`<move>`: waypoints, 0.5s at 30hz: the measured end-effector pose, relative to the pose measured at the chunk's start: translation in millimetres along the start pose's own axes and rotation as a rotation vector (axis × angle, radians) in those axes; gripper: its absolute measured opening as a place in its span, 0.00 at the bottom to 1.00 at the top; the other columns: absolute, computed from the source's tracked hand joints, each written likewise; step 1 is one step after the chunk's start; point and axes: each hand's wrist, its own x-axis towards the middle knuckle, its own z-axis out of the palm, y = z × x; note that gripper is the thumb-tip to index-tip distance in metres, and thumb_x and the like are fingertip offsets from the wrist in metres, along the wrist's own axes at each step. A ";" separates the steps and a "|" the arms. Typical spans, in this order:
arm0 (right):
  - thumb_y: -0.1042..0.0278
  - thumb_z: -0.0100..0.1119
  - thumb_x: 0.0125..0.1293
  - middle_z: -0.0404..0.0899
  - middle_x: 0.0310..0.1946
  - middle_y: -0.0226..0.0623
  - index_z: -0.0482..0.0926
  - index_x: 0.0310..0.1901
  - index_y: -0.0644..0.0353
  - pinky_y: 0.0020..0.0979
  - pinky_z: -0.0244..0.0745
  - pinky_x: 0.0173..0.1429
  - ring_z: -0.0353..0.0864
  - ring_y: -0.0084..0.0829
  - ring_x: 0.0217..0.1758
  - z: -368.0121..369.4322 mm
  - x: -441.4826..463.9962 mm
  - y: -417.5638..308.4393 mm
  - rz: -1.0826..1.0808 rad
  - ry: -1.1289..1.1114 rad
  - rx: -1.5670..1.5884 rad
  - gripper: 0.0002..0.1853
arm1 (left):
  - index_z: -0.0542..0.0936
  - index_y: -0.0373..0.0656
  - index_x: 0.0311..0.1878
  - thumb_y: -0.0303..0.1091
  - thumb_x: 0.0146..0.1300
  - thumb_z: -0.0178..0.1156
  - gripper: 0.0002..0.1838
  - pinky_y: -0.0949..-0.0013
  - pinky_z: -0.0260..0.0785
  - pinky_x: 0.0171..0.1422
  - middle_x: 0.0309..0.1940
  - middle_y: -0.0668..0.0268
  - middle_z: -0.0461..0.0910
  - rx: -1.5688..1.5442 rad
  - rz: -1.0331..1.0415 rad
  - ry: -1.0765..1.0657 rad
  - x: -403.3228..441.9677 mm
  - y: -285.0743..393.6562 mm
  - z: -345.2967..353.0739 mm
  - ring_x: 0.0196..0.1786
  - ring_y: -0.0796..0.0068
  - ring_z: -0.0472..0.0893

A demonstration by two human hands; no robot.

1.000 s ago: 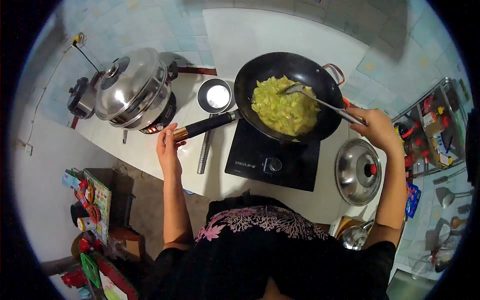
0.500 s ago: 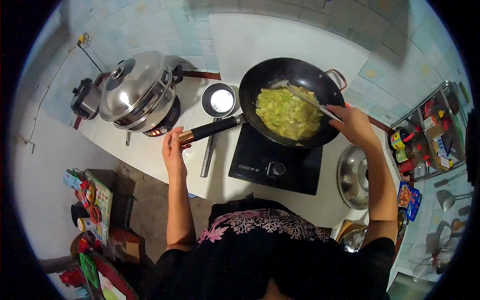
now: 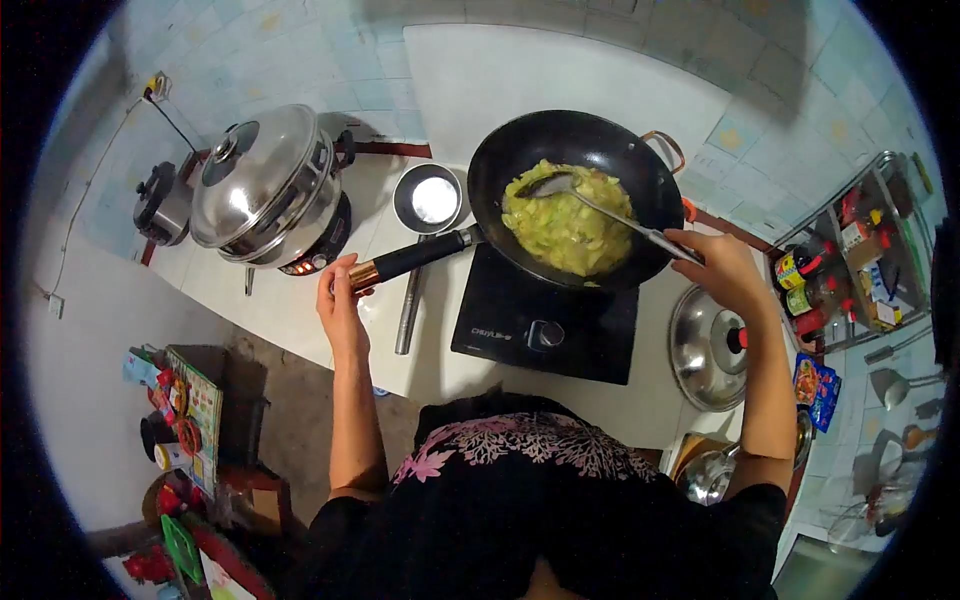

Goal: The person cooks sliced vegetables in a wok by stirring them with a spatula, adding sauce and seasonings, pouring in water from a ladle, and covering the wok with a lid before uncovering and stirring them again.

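A black wok (image 3: 530, 140) rests on the black induction cooker (image 3: 590, 345) and holds chopped yellow-green food (image 3: 580, 235). My left hand (image 3: 342, 300) is closed around the copper-coloured end of the wok's long black handle (image 3: 415, 256). On the right, my right hand (image 3: 715, 265) grips the metal handle of a spatula (image 3: 625, 220), whose head lies on the food at its upper left. Below the wok handle, a small saucepan (image 3: 427, 198) stands on the counter, its own handle pointing towards me.
A large steamer (image 3: 265, 190) stands on a cooker at the left, with a smaller pot (image 3: 163, 205) behind it. A metal lid (image 3: 708, 350) lies right of the induction cooker. At far right are a rack (image 3: 850, 260) with bottles and hanging utensils (image 3: 895, 390).
The spatula head has shifted left over the food, after its tip was hidden at the food's upper edge. My right hand has moved slightly down. My left hand keeps hold of the wok handle.
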 end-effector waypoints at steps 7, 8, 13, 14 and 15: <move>0.65 0.64 0.53 0.82 0.40 0.41 0.78 0.54 0.49 0.38 0.72 0.44 0.80 0.44 0.40 -6.0 -18.1 -5.9 -0.028 0.020 -0.196 0.23 | 0.76 0.38 0.49 0.43 0.71 0.49 0.18 0.73 0.70 0.41 0.39 0.65 0.78 -0.005 -0.005 -0.008 -0.1 1.7 0.6 0.38 0.78 0.77; 0.66 0.65 0.53 0.82 0.40 0.41 0.78 0.54 0.49 0.38 0.73 0.45 0.80 0.44 0.41 -5.9 -20.0 -5.7 -0.044 0.011 -0.172 0.23 | 0.76 0.38 0.49 0.43 0.71 0.49 0.18 0.74 0.70 0.41 0.39 0.65 0.78 0.000 -0.005 -0.010 0.2 1.5 0.3 0.38 0.78 0.77; 0.64 0.64 0.54 0.82 0.36 0.42 0.77 0.54 0.47 0.42 0.73 0.39 0.80 0.47 0.37 9.5 -35.0 6.3 -0.174 0.074 -0.077 0.23 | 0.76 0.37 0.49 0.43 0.71 0.48 0.17 0.74 0.69 0.41 0.38 0.65 0.78 -0.010 0.005 -0.025 1.7 -2.1 -0.8 0.37 0.78 0.77; 0.64 0.64 0.54 0.81 0.36 0.43 0.77 0.54 0.47 0.42 0.73 0.40 0.80 0.47 0.37 3.7 -37.5 4.3 -0.123 0.050 -0.094 0.22 | 0.76 0.37 0.49 0.43 0.71 0.48 0.17 0.74 0.69 0.41 0.38 0.65 0.78 -0.011 0.003 -0.024 1.4 -1.3 -0.5 0.37 0.78 0.77; 0.64 0.64 0.54 0.81 0.35 0.43 0.77 0.54 0.47 0.42 0.73 0.40 0.80 0.47 0.37 -7.1 -41.4 0.5 -0.072 0.025 -0.111 0.22 | 0.76 0.37 0.49 0.43 0.71 0.48 0.17 0.74 0.69 0.41 0.38 0.65 0.78 -0.012 0.000 -0.022 0.9 -0.8 -0.6 0.37 0.78 0.77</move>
